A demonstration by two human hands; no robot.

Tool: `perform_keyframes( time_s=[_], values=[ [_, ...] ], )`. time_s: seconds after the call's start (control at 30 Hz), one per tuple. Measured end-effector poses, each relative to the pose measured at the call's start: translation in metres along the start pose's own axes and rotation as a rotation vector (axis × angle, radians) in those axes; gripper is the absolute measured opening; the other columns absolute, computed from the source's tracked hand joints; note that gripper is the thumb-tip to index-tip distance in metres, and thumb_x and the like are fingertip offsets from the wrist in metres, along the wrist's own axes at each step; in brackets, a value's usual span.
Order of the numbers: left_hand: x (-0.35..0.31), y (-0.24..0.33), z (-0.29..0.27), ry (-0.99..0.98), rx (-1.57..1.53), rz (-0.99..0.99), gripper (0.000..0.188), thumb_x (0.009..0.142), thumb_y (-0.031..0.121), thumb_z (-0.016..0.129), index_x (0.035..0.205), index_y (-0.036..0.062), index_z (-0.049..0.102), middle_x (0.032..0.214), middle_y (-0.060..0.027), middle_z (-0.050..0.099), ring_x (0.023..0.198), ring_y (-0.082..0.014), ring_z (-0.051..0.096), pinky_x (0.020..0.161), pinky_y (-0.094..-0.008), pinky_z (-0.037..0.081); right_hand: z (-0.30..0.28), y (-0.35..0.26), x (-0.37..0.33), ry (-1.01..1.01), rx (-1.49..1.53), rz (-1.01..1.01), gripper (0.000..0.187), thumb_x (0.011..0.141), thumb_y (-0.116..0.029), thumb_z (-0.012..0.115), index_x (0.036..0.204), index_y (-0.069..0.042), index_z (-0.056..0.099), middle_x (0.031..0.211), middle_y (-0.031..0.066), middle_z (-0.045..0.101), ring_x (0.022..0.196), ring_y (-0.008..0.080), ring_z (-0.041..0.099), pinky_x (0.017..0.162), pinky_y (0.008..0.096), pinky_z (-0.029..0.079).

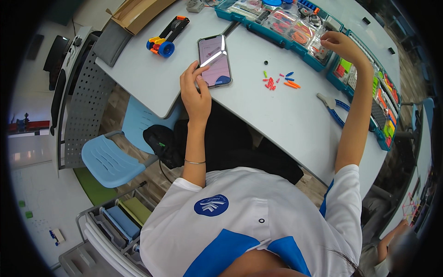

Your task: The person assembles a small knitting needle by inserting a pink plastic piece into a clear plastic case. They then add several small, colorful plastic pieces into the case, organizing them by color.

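Observation:
A phone with a lit screen lies on the white table. My left hand rests at its left lower side, fingers stretched out and reaching over the screen. My right hand is raised over the teal parts case, near its right end. Its fingers are bent together, and whatever may be between them is hidden. Small red pegs, blue pegs, orange pegs and a green peg lie loose on the table between my hands. A small black ring sits just beyond them.
Blue-handled pliers lie below my right forearm, beside the case's second half with colourful parts. At the far left stand a small wheeled model and a cardboard box. A light-blue chair is at my left; another person sits at lower right.

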State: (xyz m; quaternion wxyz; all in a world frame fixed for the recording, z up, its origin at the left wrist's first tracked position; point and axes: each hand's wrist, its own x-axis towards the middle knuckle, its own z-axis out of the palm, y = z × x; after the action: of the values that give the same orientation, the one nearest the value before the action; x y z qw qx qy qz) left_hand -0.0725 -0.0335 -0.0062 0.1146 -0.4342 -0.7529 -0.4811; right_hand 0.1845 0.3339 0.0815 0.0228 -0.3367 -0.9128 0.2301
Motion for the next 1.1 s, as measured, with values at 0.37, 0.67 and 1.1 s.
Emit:
perform_keyframes(
  time_s=[0.37,0.67,1.1],
  values=[
    [-0.005,-0.002,-0.002,0.028,-0.01,-0.007,0.036,0.098,0.005,0.048,0.133,-0.0027,0.055,0.118,-0.0093,0.073,0.119,-0.0296,0.057,0.106,-0.0409,0.042,0.004,0.009,0.005,0.014,0.017,-0.013,0.031,0.101,-0.033,0.063,0.117,-0.007,0.069,0.111,0.0076,0.072,0.109,0.0187,0.066,0.097,0.0329,0.049],
    [-0.006,-0.002,0.0,0.026,-0.026,-0.023,0.031,0.102,0.007,0.047,0.13,-0.0001,0.059,0.123,-0.0079,0.073,0.122,-0.0272,0.059,0.108,-0.0385,0.041,0.007,0.007,0.004,0.062,-0.037,-0.028,0.034,0.1,-0.037,0.063,0.116,-0.008,0.07,0.105,0.0074,0.073,0.101,0.0168,0.067,0.091,0.0319,0.05],
    [-0.011,0.002,0.001,0.065,-0.051,-0.017,0.036,0.101,0.005,0.047,0.136,-0.0014,0.053,0.128,-0.0121,0.071,0.126,-0.0278,0.06,0.112,-0.0397,0.039,0.033,0.02,0.04,0.472,-0.12,-0.256,0.035,0.099,-0.031,0.066,0.124,-0.007,0.068,0.114,0.0114,0.072,0.111,0.0261,0.067,0.099,0.039,0.051]
  ],
)
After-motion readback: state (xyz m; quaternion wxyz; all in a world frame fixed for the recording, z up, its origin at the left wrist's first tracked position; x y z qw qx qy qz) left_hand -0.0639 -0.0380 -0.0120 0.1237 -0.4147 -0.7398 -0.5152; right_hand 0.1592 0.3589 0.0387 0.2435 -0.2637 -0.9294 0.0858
